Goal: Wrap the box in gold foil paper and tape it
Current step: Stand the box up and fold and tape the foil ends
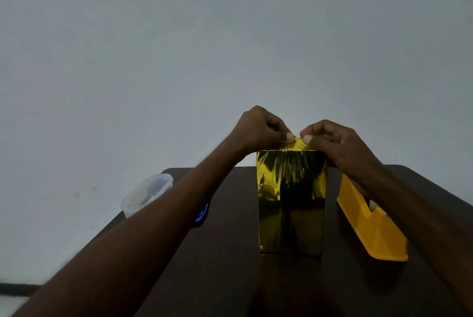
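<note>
A tall box (291,201) covered in shiny gold foil stands upright in the middle of a dark table (230,252). At its top a small peak of foil (297,143) sticks up. My left hand (258,130) pinches that peak from the left, thumb pressed on the foil. My right hand (332,141) pinches it from the right, thumb tip against the foil. Both hands sit just above the box's top edge, fingers curled.
A yellow tape dispenser (371,224) lies to the right of the box, under my right forearm. A clear plastic container (146,194) stands at the table's left edge. A small blue-lit object (202,213) shows beside my left forearm. A plain wall lies behind.
</note>
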Demonstrator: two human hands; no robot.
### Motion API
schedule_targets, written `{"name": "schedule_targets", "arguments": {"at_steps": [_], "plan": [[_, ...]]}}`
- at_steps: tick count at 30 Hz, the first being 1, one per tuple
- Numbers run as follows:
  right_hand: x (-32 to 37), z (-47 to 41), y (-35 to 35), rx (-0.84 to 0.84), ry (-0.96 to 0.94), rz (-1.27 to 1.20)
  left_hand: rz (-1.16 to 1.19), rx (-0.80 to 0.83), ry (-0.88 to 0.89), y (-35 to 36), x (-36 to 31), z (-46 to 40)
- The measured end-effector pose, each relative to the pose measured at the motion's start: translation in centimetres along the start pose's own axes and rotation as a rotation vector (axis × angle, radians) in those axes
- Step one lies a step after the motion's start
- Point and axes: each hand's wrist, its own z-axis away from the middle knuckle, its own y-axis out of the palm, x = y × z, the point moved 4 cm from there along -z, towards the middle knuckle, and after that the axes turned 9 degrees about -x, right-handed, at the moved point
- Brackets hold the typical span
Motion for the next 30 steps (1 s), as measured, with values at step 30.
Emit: {"name": "schedule_targets", "arguments": {"at_steps": [30], "plan": [[-0.8,-0.2,-0.1,-0.019,-0.145,0.063,-0.536,-0.051,0.374,1.5,-1.6,5.8]]}}
